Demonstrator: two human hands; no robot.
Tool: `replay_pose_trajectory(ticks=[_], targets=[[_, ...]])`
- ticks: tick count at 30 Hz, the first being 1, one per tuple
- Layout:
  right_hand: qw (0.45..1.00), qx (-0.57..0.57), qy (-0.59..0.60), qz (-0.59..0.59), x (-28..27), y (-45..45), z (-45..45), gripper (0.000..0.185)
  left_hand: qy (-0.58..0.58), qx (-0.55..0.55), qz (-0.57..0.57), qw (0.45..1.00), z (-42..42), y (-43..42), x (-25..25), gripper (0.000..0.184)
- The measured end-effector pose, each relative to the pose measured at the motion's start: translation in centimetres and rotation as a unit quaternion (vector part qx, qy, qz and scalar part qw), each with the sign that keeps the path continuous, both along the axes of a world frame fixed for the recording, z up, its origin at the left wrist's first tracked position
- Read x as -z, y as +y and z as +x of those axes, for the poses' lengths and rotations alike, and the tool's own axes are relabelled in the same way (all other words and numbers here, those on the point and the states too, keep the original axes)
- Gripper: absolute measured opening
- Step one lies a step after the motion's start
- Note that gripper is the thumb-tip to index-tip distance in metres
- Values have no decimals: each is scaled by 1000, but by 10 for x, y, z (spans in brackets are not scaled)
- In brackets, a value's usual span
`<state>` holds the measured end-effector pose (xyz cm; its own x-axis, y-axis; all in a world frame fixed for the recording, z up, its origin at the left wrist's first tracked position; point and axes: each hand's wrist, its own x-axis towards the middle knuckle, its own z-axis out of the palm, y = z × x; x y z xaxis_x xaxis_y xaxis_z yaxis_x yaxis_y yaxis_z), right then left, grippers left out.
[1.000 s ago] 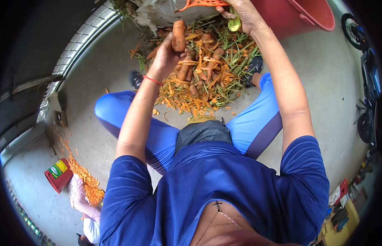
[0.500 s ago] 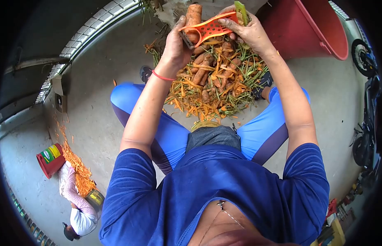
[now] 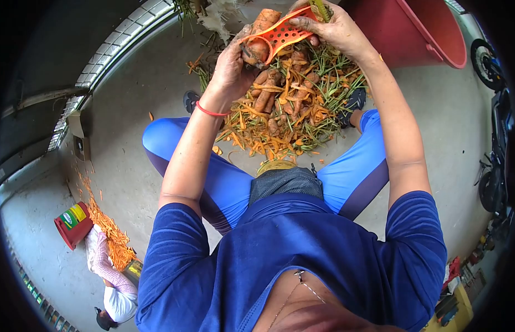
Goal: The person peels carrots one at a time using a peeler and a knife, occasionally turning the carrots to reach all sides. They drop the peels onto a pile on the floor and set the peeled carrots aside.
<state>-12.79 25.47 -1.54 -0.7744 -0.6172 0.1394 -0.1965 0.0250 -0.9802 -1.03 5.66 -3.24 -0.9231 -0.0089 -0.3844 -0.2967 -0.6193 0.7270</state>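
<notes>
Two hands engaged: left hand (image 3: 231, 67) grips a carrot (image 3: 265, 20); right hand (image 3: 343, 32) grips an orange tool (image 3: 290, 34), its loop edge overlapping the carrot. Beneath, a ragged-edged pile (image 3: 293, 108). Grey floor (image 3: 122, 102) extends either side. Red tub (image 3: 398, 36) stands right; motorbike (image 3: 496, 133) farther.

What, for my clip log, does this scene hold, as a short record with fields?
Left hand: grips a thick carrot
Right hand: holds a perforated orange plastic tool
Overlap: tool's looped end crosses the carrot; contact unclear
Pile: loose carrots, orange peelings and green stalks, mingled
Upper right of view: large red tub
Lower left of view: another person, near orange strips and a labelled red bucket
</notes>
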Motion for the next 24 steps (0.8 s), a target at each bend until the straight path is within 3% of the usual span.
replay_pose_trajectory(ticks=[1,2,3,4,5,7,9,11,12,13,15,16,24], targets=[[998,5,56,-24,9,2,-6,27,25,39,32,998,-1,-7,7,40],[995,48,-63,61,-24,13,-2,33,50,76,65,994,-3,-18,18,39],[991,94,-47,80,-32,24,-12,42,75,114,99,986,-5,-24,28,38],[977,151,-80,125,-29,40,-26,51,30,69,50,996,0,-15,14,39],[983,179,38,30,-2,45,-53,58,34,77,57,995,-1,-18,16,39],[964,241,1,115,0,71,-66,42,40,93,70,992,1,-28,21,40],[960,232,-30,153,-25,58,-45,37,36,33,32,998,2,-17,2,44],[986,161,-21,40,-41,20,-9,35,58,11,26,998,-4,-20,10,43],[990,116,-49,63,-39,8,1,33,99,61,71,991,-6,-30,19,39],[991,73,-75,85,-32,0,9,32,74,23,39,996,-5,-26,18,38],[999,34,5,4,-11,-16,19,25,26,-44,-26,998,-6,-11,15,37],[999,23,-48,5,-12,-17,21,22,30,-32,-12,999,-5,-10,13,36],[999,10,-27,27,-16,-15,14,22,7,-15,3,1000,-1,-10,5,37]])
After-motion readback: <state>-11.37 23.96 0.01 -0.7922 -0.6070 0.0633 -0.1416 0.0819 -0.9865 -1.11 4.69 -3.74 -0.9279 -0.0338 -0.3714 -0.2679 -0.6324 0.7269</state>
